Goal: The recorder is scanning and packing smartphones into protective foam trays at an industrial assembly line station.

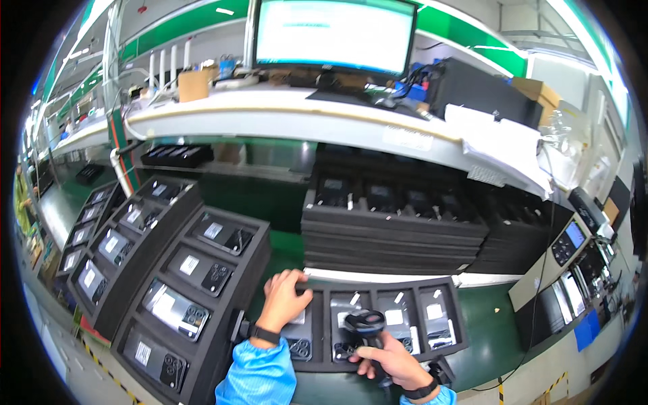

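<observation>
Room first: bright workshop, broad green bands (506, 61) up back, yellow-black floor tape (111, 371) at lower left. Smooth dark green surface (489, 344): widest room to move is right of the work tray, over to the boxy beige-and-black instrument (547, 266) with a small screen; just a pale scrap (497, 310) in that stretch. Long white shelf (270, 113) with a cream front edge caps the space above the rear stacks. Left side blocked by angled black foam trays (236, 290). Rear: layered black foam stacks (395, 236), white strip (378, 277) along the front edge, narrow green gap to the work tray.

Black foam four-compartment work tray (324, 366) sits mid-surface, right end free, left end hidden by the arm. Left hand (287, 297), blue sleeve, is over its far-left corner: grip spread, fingers bent, thumb apart, nothing held; contact with foam unclear. Right hand (391, 361): grip wrapped round the handle of a black round-headed handheld scanner (366, 324), head over the second compartment near its right divider. Dark glossy white-labelled phones (437, 317) lie one per compartment, leftmost partly covered.
</observation>
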A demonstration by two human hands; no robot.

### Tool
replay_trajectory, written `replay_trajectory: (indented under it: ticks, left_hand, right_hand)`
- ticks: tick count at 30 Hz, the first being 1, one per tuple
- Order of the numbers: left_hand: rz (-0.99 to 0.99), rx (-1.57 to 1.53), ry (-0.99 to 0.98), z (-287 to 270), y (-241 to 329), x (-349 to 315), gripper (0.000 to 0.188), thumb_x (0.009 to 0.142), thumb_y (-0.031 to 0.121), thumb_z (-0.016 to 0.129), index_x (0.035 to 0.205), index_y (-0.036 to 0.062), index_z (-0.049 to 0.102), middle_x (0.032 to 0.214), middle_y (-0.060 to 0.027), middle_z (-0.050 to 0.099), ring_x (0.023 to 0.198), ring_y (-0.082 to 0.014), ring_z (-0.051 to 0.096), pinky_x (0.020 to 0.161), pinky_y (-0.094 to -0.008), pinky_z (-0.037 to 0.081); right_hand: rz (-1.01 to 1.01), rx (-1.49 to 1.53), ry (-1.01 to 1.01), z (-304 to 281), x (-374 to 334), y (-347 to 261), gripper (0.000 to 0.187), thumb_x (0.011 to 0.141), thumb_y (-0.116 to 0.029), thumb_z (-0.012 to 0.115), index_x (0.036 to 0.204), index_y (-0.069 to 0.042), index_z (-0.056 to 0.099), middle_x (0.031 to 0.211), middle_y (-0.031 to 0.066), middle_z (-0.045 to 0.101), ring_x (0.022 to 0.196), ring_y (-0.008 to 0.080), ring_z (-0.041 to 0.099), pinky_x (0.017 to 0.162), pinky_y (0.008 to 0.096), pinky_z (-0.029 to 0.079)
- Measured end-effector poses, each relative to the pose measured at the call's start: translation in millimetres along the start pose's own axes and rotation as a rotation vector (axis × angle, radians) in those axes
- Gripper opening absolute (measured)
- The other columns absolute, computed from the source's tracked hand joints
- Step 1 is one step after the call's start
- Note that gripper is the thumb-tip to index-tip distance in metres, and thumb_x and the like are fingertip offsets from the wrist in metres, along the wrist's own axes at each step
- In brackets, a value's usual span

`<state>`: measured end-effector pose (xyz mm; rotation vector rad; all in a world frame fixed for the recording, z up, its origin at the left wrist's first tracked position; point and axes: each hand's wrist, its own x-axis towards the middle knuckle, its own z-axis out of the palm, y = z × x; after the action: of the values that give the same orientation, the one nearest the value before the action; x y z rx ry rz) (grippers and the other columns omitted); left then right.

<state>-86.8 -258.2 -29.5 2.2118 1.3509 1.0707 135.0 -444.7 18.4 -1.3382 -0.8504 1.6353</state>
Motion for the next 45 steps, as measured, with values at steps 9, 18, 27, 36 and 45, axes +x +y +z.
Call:
replay_trajectory:
  ticks: [9,18,27,36,45]
  left_hand:
    - [0.012,0.121,-0.258,-11,1,-3,0.063,0.073,0.044,0.079,0.126,0.0120,0.066,0.121,-0.0137,0.067,0.121,-0.0339,0.056,0.104,-0.0459,0.045]
    - [0.017,0.280,-0.195,-3,3,-4,0.063,0.073,0.049,0.078,0.121,0.0086,0.070,0.119,-0.0136,0.066,0.116,-0.0345,0.058,0.101,-0.0452,0.048]
    - [-0.138,-0.093,-0.136,-7,5,-1,0.048,0.075,0.027,0.078,0.115,0.0062,0.062,0.110,-0.0148,0.069,0.107,-0.0343,0.062,0.092,-0.0418,0.051]
    - [0.096,-0.225,-0.065,11,3,14,0.019,0.076,0.016,0.075,0.086,0.0015,0.068,0.086,-0.0140,0.071,0.084,-0.0283,0.069,0.078,-0.0372,0.054]
    - [-0.007,-0.178,-0.047,-1,-14,7,0.017,0.074,0.010,0.069,0.085,-0.0019,0.063,0.099,-0.0157,0.071,0.096,-0.0336,0.065,0.090,-0.0409,0.050]
  right_hand:
    - [-0.233,-0.259,0.940,-177,-79,-2,0.037,0.080,0.000,0.067,0.116,-0.002,0.059,0.088,0.0106,0.068,0.067,0.0178,0.066,0.058,0.0312,0.053]
    - [-0.265,-0.431,1.299,-273,-78,46,0.020,0.073,-0.002,0.066,0.092,0.003,0.060,0.063,0.0099,0.062,0.048,0.0185,0.059,0.045,0.0341,0.047]
    - [-0.155,-0.375,1.321,-309,-67,69,0.055,0.081,-0.006,0.065,0.133,0.009,0.051,0.074,0.0094,0.062,0.056,0.0155,0.059,0.047,0.0309,0.047]
    - [-0.728,-0.781,1.577,-242,-92,51,0.045,0.089,-0.006,0.065,0.132,0.003,0.055,0.122,0.0179,0.060,0.114,0.0311,0.059,0.104,0.0411,0.045]
    - [-0.536,-0.829,1.196,-137,-58,80,0.052,0.090,-0.015,0.065,0.137,0.000,0.052,0.126,0.0238,0.059,0.120,0.0410,0.054,0.106,0.0473,0.041]
